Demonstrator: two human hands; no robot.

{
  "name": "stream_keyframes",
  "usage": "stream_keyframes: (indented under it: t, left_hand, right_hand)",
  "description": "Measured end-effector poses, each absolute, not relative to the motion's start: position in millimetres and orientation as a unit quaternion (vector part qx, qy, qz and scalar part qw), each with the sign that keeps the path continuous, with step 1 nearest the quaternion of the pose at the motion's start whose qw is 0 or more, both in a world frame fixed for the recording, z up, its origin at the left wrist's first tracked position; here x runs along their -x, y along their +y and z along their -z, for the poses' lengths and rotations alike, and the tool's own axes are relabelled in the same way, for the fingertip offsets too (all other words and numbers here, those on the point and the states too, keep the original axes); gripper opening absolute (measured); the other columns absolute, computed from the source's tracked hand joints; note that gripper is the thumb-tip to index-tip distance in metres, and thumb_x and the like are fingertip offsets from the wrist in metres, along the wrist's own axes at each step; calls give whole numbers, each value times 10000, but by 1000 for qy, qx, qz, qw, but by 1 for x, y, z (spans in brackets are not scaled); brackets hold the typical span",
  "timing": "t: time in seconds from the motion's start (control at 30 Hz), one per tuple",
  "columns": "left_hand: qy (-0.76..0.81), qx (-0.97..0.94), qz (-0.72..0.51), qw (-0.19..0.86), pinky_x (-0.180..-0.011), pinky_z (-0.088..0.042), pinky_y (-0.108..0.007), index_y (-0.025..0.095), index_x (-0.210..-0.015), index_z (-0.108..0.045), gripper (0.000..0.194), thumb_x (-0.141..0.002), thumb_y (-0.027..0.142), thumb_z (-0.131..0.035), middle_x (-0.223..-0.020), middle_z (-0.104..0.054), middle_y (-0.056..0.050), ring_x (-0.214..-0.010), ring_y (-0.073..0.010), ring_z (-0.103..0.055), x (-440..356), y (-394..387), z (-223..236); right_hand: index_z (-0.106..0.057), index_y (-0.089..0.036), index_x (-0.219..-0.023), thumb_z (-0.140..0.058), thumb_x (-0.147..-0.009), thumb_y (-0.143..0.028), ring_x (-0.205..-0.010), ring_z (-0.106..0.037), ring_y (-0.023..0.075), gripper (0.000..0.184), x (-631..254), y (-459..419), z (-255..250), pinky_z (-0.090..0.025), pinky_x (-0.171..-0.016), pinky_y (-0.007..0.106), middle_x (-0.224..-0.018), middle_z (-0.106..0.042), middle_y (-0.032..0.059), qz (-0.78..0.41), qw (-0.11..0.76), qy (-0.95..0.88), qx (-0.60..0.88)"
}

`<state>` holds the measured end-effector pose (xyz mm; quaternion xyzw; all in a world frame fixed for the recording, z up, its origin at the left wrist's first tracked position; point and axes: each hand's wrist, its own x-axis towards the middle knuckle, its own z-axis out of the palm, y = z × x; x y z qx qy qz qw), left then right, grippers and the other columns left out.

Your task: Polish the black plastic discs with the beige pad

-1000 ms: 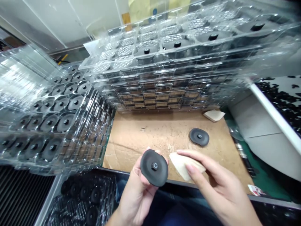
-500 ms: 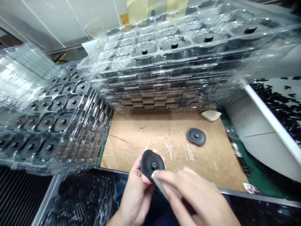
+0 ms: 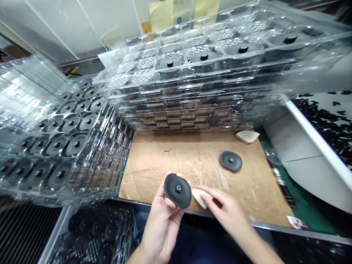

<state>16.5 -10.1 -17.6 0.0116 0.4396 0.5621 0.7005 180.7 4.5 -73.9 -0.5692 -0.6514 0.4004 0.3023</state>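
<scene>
My left hand is shut on a black rubber-like oval disc, holding it up with its face and central metal nut toward me. My right hand pinches a cream-coloured wedge-shaped pad between fingers and thumb, just to the right of the disc and not touching it. A second black disc lies flat on the cardboard sheet, and a second cream pad lies at that sheet's far edge.
Stacks of transparent plastic trays holding black discs stand behind and left of the cardboard. More trays sit low at front left. A white-edged bin holding black pieces stands at right, beyond a green mat.
My right hand has drawn the pad back from the disc's lower edge, moving it right. The disc in my left hand has turned slightly. The items on the cardboard have not shifted.
</scene>
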Motion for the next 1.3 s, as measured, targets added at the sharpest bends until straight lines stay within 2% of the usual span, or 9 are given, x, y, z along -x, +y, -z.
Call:
stream_keyframes:
  t: [0.13, 0.23, 0.33, 0.5, 0.67, 0.8, 0.93, 1.13, 1.3]
  left_hand:
    - [444, -36, -568, 692, -783, -502, -229, 265, -1069, -641, 497, -593, 272, -784, -1045, -673, -37, -923, -156, -610, -24, -12, 12]
    - [416, -49, -538, 732, -867, -473, -296, 249, -1084, -630, 494, -613, 301, -769, -1052, -671, -60, -971, -200, -598, -24, -15, 10]
    - [435, -43, -515, 737, -919, -438, -313, 249, -1064, -634, 418, -658, 235, -733, -1070, -664, -50, -1000, -210, -591, -19, -17, 11]
    - [426, -39, -507, 748, -868, -466, -292, 213, -871, -688, 270, -619, 273, -767, -887, -696, -23, -903, -177, -616, -22, -15, 9]
    - [397, -32, -496, 772, -866, -455, -242, 249, -962, -683, 458, -528, 196, -818, -1035, -692, -20, -978, -180, -607, -16, -12, 3]
    - [389, -34, -483, 784, -805, -463, -195, 252, -918, -700, 423, -529, 124, -807, -990, -705, 2, -894, -130, -622, -10, -8, 1]
    - [385, -27, -468, 795, -791, -488, -239, 227, -911, -698, 344, -600, 93, -756, -947, -708, -25, -860, -146, -635, -12, -5, -7]
    - [385, -29, -463, 798, -756, -520, -275, 254, -969, -691, 416, -593, 89, -754, -1095, -680, -45, -869, -217, -667, -8, -7, -16]
    - [367, -27, -465, 805, -749, -537, -286, 238, -933, -695, 373, -601, 73, -741, -987, -716, -29, -839, -216, -675, -8, -6, -10]
  right_hand:
    - [-604, -248, -1092, -475, -878, -239, -964, -635, 204, 251, -170, 13, 18, -543, -730, 281, -1064, -673, 43, -366, 387, -649, 543]
    - [-579, -204, -1100, -463, -852, -142, -833, -640, 188, 281, -155, 14, -16, -526, -713, 309, -960, -683, 57, -322, 448, -711, 436]
    - [-601, -195, -1037, -456, -839, -93, -771, -627, 150, 266, -147, 16, -28, -511, -712, 284, -893, -691, 27, -376, 396, -748, 377]
    - [-613, -149, -989, -431, -850, -104, -743, -609, 173, 233, -140, 22, -25, -491, -677, 326, -860, -681, 47, -325, 384, -760, 412]
    - [-589, -208, -1017, -451, -841, -82, -724, -616, 125, 257, -157, 12, -25, -483, -682, 249, -847, -677, -9, -355, 364, -780, 364]
    - [-586, -224, -1025, -446, -852, -98, -635, -575, 136, 255, -182, 11, -23, -464, -615, 266, -756, -646, -14, -321, 292, -801, 413]
    - [-598, -255, -1096, -394, -865, -74, -642, -544, 156, 357, -185, 27, -11, -445, -622, 302, -769, -642, 10, -268, 346, -810, 391]
    - [-658, -233, -1012, -503, -873, -317, -956, -622, 203, 225, -185, 28, 32, -512, -807, 318, -1036, -680, 41, -404, 365, -614, 572]
    - [-687, -227, -976, -525, -850, -352, -910, -659, 224, 241, -191, 0, 59, -547, -770, 329, -981, -712, 42, -459, 335, -570, 594]
